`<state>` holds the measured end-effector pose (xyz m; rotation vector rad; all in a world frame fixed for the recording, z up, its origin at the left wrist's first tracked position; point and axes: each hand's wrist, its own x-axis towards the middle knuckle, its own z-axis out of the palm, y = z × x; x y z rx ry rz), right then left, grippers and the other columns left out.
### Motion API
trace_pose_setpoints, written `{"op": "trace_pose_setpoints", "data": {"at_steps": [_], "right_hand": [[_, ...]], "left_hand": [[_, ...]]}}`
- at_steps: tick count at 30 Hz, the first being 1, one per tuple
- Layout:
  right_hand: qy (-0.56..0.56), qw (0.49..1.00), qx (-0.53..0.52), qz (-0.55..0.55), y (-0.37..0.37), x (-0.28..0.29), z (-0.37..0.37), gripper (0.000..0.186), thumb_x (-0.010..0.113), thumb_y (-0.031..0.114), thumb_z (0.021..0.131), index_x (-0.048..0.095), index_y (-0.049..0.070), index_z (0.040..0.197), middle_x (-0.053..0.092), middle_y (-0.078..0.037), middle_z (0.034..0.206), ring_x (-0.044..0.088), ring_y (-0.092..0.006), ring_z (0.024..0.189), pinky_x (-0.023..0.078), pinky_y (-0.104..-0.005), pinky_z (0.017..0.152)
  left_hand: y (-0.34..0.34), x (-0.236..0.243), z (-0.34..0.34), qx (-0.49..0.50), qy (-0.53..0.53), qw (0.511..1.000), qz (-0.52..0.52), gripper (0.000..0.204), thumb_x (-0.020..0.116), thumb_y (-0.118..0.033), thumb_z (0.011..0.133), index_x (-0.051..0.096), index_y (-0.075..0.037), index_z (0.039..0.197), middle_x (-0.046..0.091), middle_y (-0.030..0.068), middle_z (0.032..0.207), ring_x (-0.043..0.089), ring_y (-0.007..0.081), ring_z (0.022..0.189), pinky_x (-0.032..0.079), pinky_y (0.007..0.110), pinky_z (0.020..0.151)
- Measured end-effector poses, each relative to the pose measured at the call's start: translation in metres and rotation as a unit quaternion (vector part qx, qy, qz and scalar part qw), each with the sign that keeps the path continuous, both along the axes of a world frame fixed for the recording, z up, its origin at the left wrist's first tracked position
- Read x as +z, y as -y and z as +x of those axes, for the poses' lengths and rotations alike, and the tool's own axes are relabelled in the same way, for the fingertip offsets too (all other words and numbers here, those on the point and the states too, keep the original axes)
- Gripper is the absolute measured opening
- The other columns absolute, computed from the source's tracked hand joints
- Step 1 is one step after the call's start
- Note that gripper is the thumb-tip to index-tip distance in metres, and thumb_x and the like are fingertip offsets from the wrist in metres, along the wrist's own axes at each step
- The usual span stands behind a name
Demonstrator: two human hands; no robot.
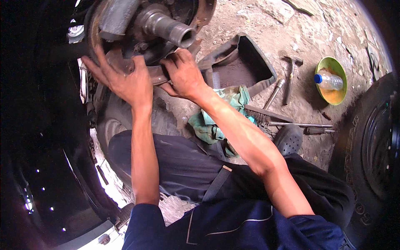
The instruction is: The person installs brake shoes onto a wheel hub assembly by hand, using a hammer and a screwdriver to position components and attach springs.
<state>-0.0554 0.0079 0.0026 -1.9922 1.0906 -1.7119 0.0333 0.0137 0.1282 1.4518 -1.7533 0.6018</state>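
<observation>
In front of me is a drum brake assembly with a bare metal spindle (168, 29) sticking out. A curved, rusty brake shoe (158, 76) lies along its lower edge. My right hand (184, 76) is closed round this shoe, fingers over the top and thumb below. My left hand (131, 83) rests against the shoe's left part, its fingers spread apart and its thumb raised. Above, another brake shoe (118, 18) shows its thick lining. My hands hide part of the lower shoe and the backing plate behind it.
Right of the brake lie a black open container (246, 62), a green cloth (208, 127), a hammer (291, 79), a metal rod (275, 93) and a wire brush (266, 114). A green bowl (333, 100) holds a plastic bottle (331, 81). A wheel (371, 154) stands at right; black bodywork (46, 158) borders the left.
</observation>
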Motion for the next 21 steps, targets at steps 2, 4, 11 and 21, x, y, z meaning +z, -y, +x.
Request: {"op": "trace_pose_setpoints", "data": {"at_steps": [2,4,11,21], "right_hand": [[0.006,1.0,-0.006,-0.023,-0.001,-0.003,-0.001,0.058,0.078,0.03,0.06,0.06,0.0,0.107,0.059,-0.021,0.106,0.051,-0.0404,0.106,0.04,-0.0488,0.096],[0.006,0.999,-0.012,-0.03,0.001,-0.004,-0.001,0.061,0.08,0.036,0.056,0.061,0.001,0.102,0.061,-0.018,0.102,0.053,-0.0377,0.104,0.04,-0.0476,0.094],[0.038,0.998,-0.023,-0.041,0.0,-0.006,-0.003,0.057,0.083,0.044,0.042,0.061,0.008,0.08,0.062,-0.012,0.087,0.058,-0.0312,0.096,0.04,-0.045,0.097],[0.07,0.994,0.011,-0.089,-0.002,-0.015,-0.029,0.063,0.084,0.047,0.043,0.057,0.007,0.082,0.06,-0.011,0.082,0.059,-0.0305,0.081,0.043,-0.0401,0.075]], "left_hand": [[-0.006,-0.003,-0.005,0.003,-0.001,1.0,-0.003,0.077,0.067,-0.01,0.074,0.038,-0.011,0.145,0.015,0.0285,0.156,0.014,0.0439,0.146,0.017,0.056,0.117],[-0.009,-0.005,-0.008,0.009,0.013,1.0,-0.013,0.076,0.067,-0.011,0.074,0.039,-0.011,0.145,0.015,0.0282,0.156,0.015,0.0434,0.145,0.017,0.055,0.117],[-0.024,-0.009,-0.034,-0.001,0.017,1.0,-0.01,0.071,0.067,0.0,0.076,0.039,0.0,0.141,0.037,0.0227,0.146,0.034,0.0392,0.137,0.028,0.05,0.114],[-0.038,-0.01,-0.039,-0.321,-0.29,0.901,0.04,0.052,0.051,-0.025,0.099,0.037,0.007,0.138,0.05,0.024,0.133,0.054,0.0286,0.117,0.043,0.037,0.101]]}}
